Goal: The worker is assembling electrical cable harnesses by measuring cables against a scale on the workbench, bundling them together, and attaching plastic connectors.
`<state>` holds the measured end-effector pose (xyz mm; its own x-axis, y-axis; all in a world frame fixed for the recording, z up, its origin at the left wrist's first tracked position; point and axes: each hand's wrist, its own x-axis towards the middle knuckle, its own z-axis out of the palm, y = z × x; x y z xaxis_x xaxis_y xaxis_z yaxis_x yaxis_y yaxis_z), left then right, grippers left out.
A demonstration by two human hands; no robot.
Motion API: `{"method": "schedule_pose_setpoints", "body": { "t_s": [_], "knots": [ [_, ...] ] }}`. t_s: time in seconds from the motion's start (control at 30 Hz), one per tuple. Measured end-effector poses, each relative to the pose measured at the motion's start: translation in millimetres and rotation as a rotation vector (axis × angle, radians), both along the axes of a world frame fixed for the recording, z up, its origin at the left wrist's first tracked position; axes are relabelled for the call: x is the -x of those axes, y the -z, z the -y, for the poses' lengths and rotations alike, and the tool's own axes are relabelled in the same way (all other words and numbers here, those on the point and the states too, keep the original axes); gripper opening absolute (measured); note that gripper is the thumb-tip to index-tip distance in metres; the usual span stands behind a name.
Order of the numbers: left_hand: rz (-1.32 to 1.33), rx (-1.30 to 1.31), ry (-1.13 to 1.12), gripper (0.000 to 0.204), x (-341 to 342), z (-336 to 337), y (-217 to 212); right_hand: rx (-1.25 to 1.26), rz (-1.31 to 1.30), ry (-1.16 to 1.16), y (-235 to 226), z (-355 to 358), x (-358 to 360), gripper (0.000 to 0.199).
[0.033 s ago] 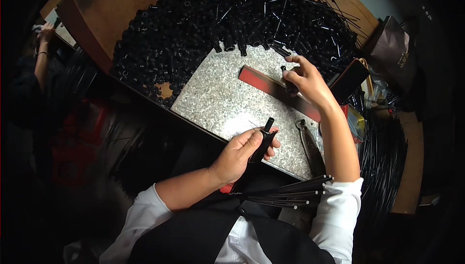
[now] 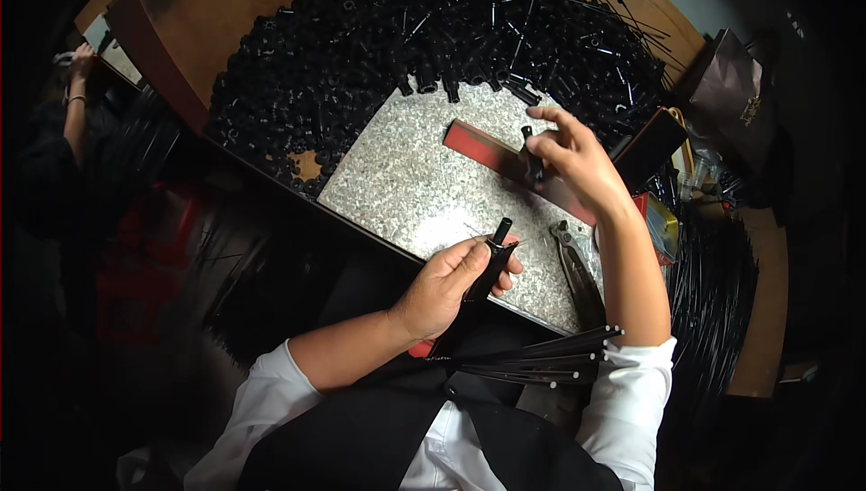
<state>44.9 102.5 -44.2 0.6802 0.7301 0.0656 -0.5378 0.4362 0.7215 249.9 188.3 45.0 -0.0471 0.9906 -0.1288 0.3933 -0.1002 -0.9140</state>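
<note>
In my left hand [image 2: 446, 288], fingers wrapped round it, is a dark flat piece [image 2: 492, 276] with a short black tube [image 2: 502, 231] standing up from its top. Thin wire-like ends stick out beside the tube. My right hand [image 2: 573, 159] hovers above a red and black bar [image 2: 487, 150], pinching a small black cylindrical part [image 2: 530, 150] between thumb and fingers. Its lower end is in shadow. Right of my left hand lies a pair of end-cutting pliers [image 2: 577, 270] on the speckled board [image 2: 379, 175].
A large heap of black plastic parts [image 2: 361, 58] covers the back of the table. Thin black rods with white tips [image 2: 541, 360] lie across my lap. At right are a dark bag [image 2: 726, 85], a small yellow-lined box [image 2: 663, 229] and more rods [image 2: 713, 311]. Another person's hand [image 2: 81, 63] shows far left.
My right hand and the small black part have shifted very slightly, the part tilting a little. The other person's hand at far left has moved a bit. My left hand keeps its hold.
</note>
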Motion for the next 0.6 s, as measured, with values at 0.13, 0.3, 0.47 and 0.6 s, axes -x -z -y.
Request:
{"method": "schedule_pose_setpoints", "body": {
  "t_s": [0.13, 0.3, 0.47, 0.6],
  "knots": [
    [-0.005, 0.023, 0.005, 0.043, 0.1, 14.3, -2.9, 0.045, -0.225, -0.095, -11.7, 54.9, 23.1, 0.039],
    [0.006, 0.004, -0.054, 0.037, -1.4, 38.4, -8.8, 0.046, -0.242, -0.037, -19.4, 90.3, 24.0, 0.026],
    [0.009, 0.004, -0.064, 0.036, -1.9, 50.2, -12.2, 0.011, -0.330, -0.013, -18.6, 107.1, 22.0, 0.026],
    [-0.027, -0.037, -0.077, 0.037, -1.2, 48.1, -7.8, -0.111, -0.351, -0.023, -16.9, 108.6, 23.9, 0.028]
  ]
}}
